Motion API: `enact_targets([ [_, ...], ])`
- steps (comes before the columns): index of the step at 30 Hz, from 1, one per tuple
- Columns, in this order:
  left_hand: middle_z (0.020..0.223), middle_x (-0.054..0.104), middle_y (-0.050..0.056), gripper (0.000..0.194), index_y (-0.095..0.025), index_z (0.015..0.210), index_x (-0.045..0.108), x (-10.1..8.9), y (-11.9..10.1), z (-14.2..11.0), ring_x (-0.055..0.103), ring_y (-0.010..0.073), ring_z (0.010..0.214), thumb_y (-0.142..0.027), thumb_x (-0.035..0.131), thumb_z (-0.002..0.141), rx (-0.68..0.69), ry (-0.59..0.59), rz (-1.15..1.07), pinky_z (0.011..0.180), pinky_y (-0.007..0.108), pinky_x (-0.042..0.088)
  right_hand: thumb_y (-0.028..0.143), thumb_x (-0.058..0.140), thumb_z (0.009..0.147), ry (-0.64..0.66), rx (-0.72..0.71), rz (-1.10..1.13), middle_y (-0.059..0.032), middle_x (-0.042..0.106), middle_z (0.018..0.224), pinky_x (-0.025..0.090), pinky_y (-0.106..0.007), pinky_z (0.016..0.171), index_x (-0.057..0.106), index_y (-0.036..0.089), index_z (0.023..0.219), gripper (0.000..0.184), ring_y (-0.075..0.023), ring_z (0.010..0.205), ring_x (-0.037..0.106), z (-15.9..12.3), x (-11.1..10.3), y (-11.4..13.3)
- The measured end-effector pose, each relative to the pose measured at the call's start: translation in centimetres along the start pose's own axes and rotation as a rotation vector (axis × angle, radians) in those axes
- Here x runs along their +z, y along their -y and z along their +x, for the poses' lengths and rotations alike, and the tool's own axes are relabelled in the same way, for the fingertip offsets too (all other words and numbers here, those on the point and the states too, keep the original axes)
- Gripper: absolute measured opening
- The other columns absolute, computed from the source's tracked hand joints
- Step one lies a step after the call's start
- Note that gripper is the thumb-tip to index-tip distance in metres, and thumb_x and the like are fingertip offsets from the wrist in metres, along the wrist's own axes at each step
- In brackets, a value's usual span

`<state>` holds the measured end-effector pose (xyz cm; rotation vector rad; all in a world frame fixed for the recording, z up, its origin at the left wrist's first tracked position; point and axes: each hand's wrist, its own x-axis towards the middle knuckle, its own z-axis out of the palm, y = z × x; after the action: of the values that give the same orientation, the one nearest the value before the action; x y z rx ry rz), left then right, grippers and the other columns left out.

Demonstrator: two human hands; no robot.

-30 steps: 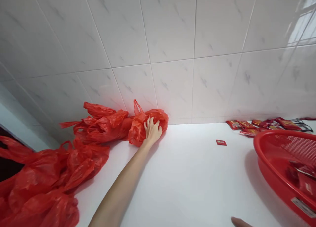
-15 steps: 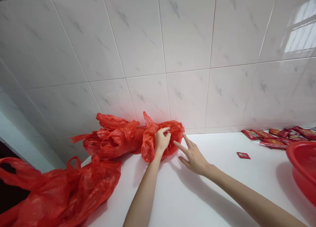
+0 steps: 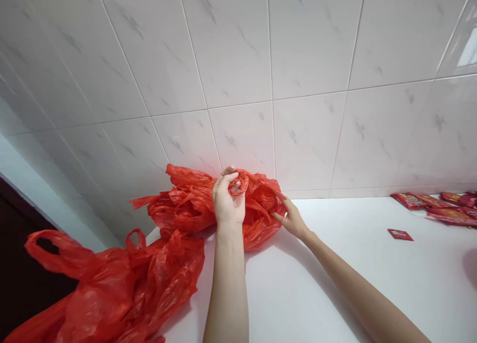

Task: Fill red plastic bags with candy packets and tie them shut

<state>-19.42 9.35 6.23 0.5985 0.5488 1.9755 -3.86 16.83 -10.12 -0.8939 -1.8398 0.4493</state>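
A bundle of crumpled red plastic bags [image 3: 188, 204] lies on the white counter against the tiled wall. My left hand [image 3: 227, 201] is raised over it, fingers pinched on a loop of red bag plastic lifted off the bundle. My right hand [image 3: 292, 217] reaches in from the right and its fingers press into the right side of the same bag, gripping the plastic. Part of its fingertips is hidden in the folds.
A larger heap of red plastic bags [image 3: 112, 288] spills over the counter's left end. Several red sachets [image 3: 436, 204] lie along the wall at the far right, and one small red sachet [image 3: 400, 234] lies alone on the white counter [image 3: 354, 263].
My left hand has lifted a loop of the bag up off the bundle. My right hand moved from hovering with spread fingers to taking hold of the bag's right side. The view shifted left; the red basket is out of sight.
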Motion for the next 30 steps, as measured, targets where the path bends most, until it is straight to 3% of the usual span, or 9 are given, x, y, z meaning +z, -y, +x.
enact_targets([
  [6, 0.065, 0.062, -0.005, 0.017, -0.016, 0.07, 0.065, -0.3, -0.9, 0.3, 0.059, 0.007, 0.056, -0.003, 0.065, 0.059, -0.04, -0.077, -0.107, 0.059, 0.02, 0.051, 0.027, 0.058, 0.084, 0.036, 0.228, -0.078, -0.0125, 0.059, 0.138, 0.046, -0.043, 0.108, 0.055, 0.021, 0.139, 0.055, -0.0279, 0.125, 0.058, -1.2, -1.5, 1.7],
  [10, 0.066, 0.065, -0.004, 0.017, -0.017, 0.069, 0.063, -0.7, -2.3, 0.2, 0.062, 0.0075, 0.058, -0.001, 0.062, 0.064, -0.039, -0.043, -0.143, 0.056, 0.018, 0.052, 0.016, 0.057, 0.08, 0.082, 0.417, -0.142, -0.0179, 0.063, 0.13, 0.05, -0.046, 0.101, 0.063, 0.014, 0.127, 0.047, -0.0321, 0.117, 0.063, -1.1, -2.1, 1.7],
  [14, 0.067, 0.066, -0.005, 0.017, -0.017, 0.073, 0.062, -1.1, -3.7, 0.0, 0.064, 0.0061, 0.06, 0.0, 0.059, 0.068, 0.024, 0.03, -0.22, 0.057, 0.014, 0.052, 0.012, 0.064, 0.075, 0.18, 0.499, -0.106, -0.0109, 0.073, 0.113, 0.058, -0.038, 0.084, 0.063, 0.019, 0.127, 0.052, -0.0283, 0.1, 0.071, -0.7, -3.5, 1.5],
  [16, 0.066, 0.065, -0.005, 0.017, -0.017, 0.074, 0.062, -0.9, -4.0, -0.3, 0.063, 0.0054, 0.059, -0.001, 0.057, 0.071, 0.047, 0.065, -0.277, 0.058, 0.013, 0.052, 0.015, 0.073, 0.07, 0.239, 0.49, -0.086, -0.0095, 0.073, 0.112, 0.058, -0.036, 0.083, 0.065, 0.02, 0.125, 0.056, -0.0284, 0.101, 0.071, -0.3, -4.8, 2.1],
  [18, 0.066, 0.065, -0.005, 0.017, -0.018, 0.075, 0.062, -0.5, -3.8, -1.0, 0.062, 0.0049, 0.059, -0.003, 0.056, 0.074, 0.055, 0.114, -0.32, 0.059, 0.012, 0.051, 0.019, 0.078, 0.068, 0.242, 0.475, -0.105, -0.0131, 0.069, 0.122, 0.054, -0.042, 0.095, 0.067, 0.019, 0.124, 0.057, -0.0334, 0.119, 0.063, 0.1, -6.6, 3.3],
  [21, 0.069, 0.066, -0.004, 0.015, -0.021, 0.077, 0.064, 0.4, -3.0, -2.6, 0.062, 0.0057, 0.063, -0.007, 0.058, 0.079, 0.051, 0.194, -0.283, 0.061, 0.013, 0.051, 0.032, 0.07, 0.084, 0.125, 0.371, -0.084, -0.0152, 0.061, 0.136, 0.044, -0.049, 0.107, 0.065, 0.021, 0.126, 0.044, -0.034, 0.133, 0.052, 0.7, -9.6, 6.2],
  [23, 0.072, 0.066, -0.003, 0.012, -0.023, 0.077, 0.065, 1.1, -2.2, -3.8, 0.062, 0.0072, 0.065, -0.011, 0.062, 0.079, 0.05, 0.227, -0.215, 0.063, 0.015, 0.052, 0.045, 0.062, 0.092, 0.054, 0.239, 0.105, -0.0137, 0.063, 0.134, 0.048, -0.047, 0.104, 0.062, 0.024, 0.131, 0.044, -0.0303, 0.125, 0.059, 0.6, -11.3, 8.5],
  [26, 0.072, 0.063, -0.002, 0.008, -0.024, 0.076, 0.065, 2.4, -0.8, -5.6, 0.06, 0.0097, 0.066, -0.017, 0.069, 0.077, 0.023, 0.253, -0.131, 0.062, 0.018, 0.053, 0.051, 0.071, 0.084, 0.093, 0.11, 0.316, -0.0115, 0.066, 0.13, 0.051, -0.044, 0.1, 0.055, 0.026, 0.137, 0.061, -0.0282, 0.119, 0.063, -0.1, -12.3, 11.3],
  [30, 0.079, 0.065, 0.001, 0.011, -0.023, 0.084, 0.067, 3.5, 1.9, -8.5, 0.064, 0.0133, 0.073, -0.026, 0.073, 0.075, -0.138, 0.338, -0.05, 0.071, 0.026, 0.057, 0.056, 0.067, 0.082, 0.05, 0.153, 0.409, -0.007, 0.072, 0.089, 0.054, -0.037, 0.08, 0.069, 0.018, 0.089, 0.038, -0.024, 0.085, 0.067, -1.8, -12.8, 11.9],
])
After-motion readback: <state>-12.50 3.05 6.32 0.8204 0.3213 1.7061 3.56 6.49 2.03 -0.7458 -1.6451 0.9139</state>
